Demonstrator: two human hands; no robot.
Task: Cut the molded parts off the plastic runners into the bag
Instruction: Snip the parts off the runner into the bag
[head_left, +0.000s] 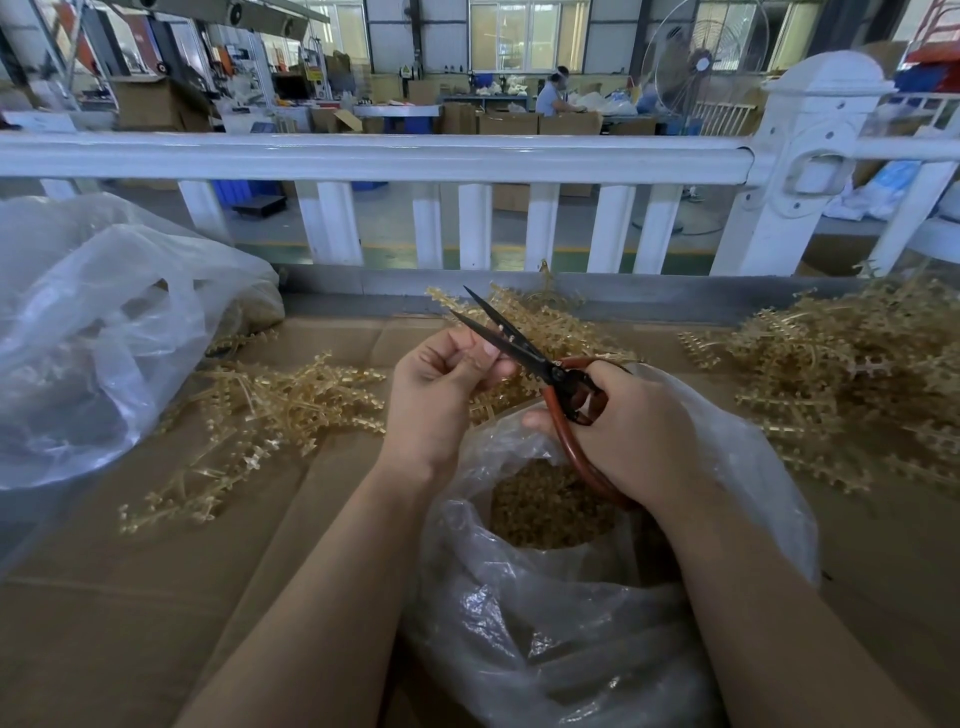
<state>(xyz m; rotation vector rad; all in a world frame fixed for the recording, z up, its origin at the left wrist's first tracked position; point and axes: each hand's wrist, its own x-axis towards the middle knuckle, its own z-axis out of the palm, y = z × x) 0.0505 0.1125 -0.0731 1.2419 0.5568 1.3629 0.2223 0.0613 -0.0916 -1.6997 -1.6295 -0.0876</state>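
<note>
Scissors (524, 353) were gripped in the right hand (623, 431), fingers curled round the red handle loops, dark blades parted and pointed toward 11 o'clock. The left hand (447, 384) was held just at 9 o'clock of the blades, thumb and fingers pinched together at the blade edge; a runner (480, 410) appeared to be held there, though most of it was hidden behind the hand, so the pinched item could not be confirmed.

The clear bag (597, 597) was placed directly under both hands, at 6 o'clock, mouth open, with a heap of cut tan parts (550, 509) seen inside.

Tan runners were piled in three spots on the cardboard surface (130, 597): one pile (270, 410) at 9 o'clock of the hands, one (550, 322) at 12 o'clock behind the scissors, a larger one (852, 374) at 3 o'clock. A second plastic bag (93, 332) was slumped at far 9–10 o'clock. A white railing (363, 156) was run across at 12 o'clock.
</note>
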